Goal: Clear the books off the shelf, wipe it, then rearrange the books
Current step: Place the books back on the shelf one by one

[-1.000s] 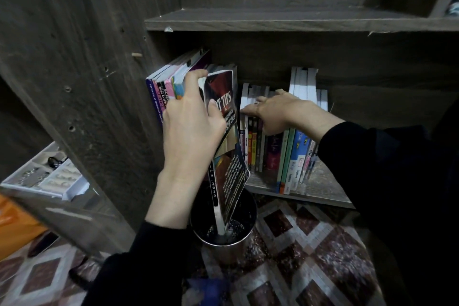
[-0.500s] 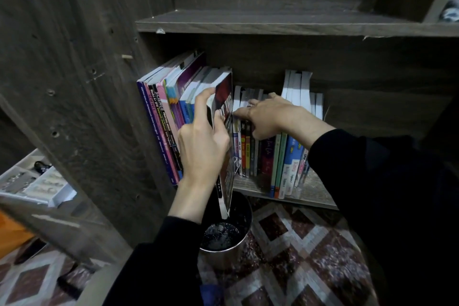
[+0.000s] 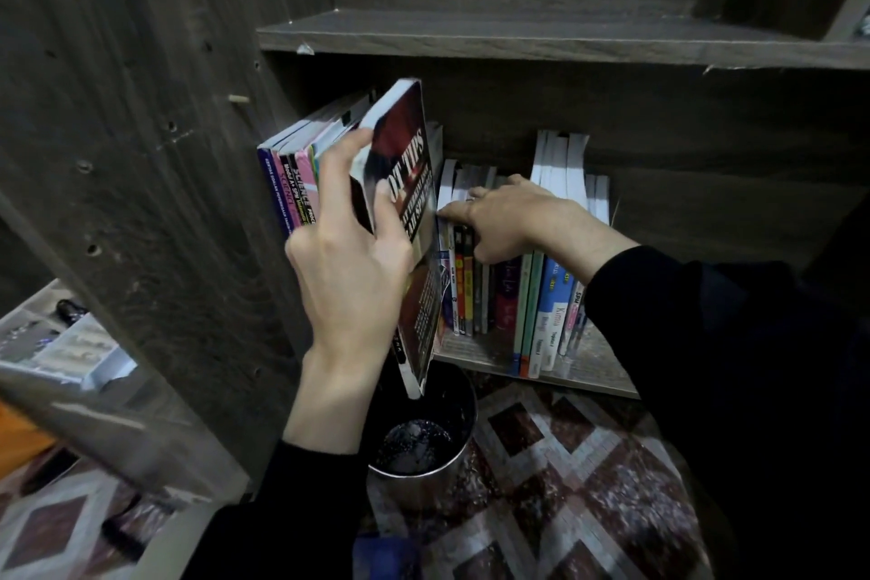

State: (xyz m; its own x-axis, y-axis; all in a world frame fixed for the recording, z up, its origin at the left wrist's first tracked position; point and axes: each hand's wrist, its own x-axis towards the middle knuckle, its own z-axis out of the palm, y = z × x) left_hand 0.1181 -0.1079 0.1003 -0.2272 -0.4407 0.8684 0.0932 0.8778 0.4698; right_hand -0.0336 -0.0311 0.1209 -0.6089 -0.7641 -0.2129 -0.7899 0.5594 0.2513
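The dark book [image 3: 406,155], its cover reading "…OT TIPS" in pale letters, stands tilted at the front of the shelf [image 3: 475,351]. It sits between a leaning left stack of books [image 3: 292,184] and an upright right row of books [image 3: 499,297], and its lower corner hangs past the shelf edge over a metal cup [image 3: 423,476]. The left hand [image 3: 348,264] grips it, thumb across the cover and fingers behind the back. The right hand [image 3: 508,221] lies over the tops of the right row, fingers stretched out flat toward the gap.

Spines in the left stack read "SCIENCE PROC…" and "Modul A+ SPM". In the right row a blue-and-white spine says "Kimia" and another "SPM".

The shelf unit is dark grey wood grain, with an upper board [image 3: 518,38] and a side panel [image 3: 141,155] dotted with peg holes. Below is a tiled floor [image 3: 574,462] of maroon and pale diamonds. A white tray [image 3: 61,344] sits at far left.
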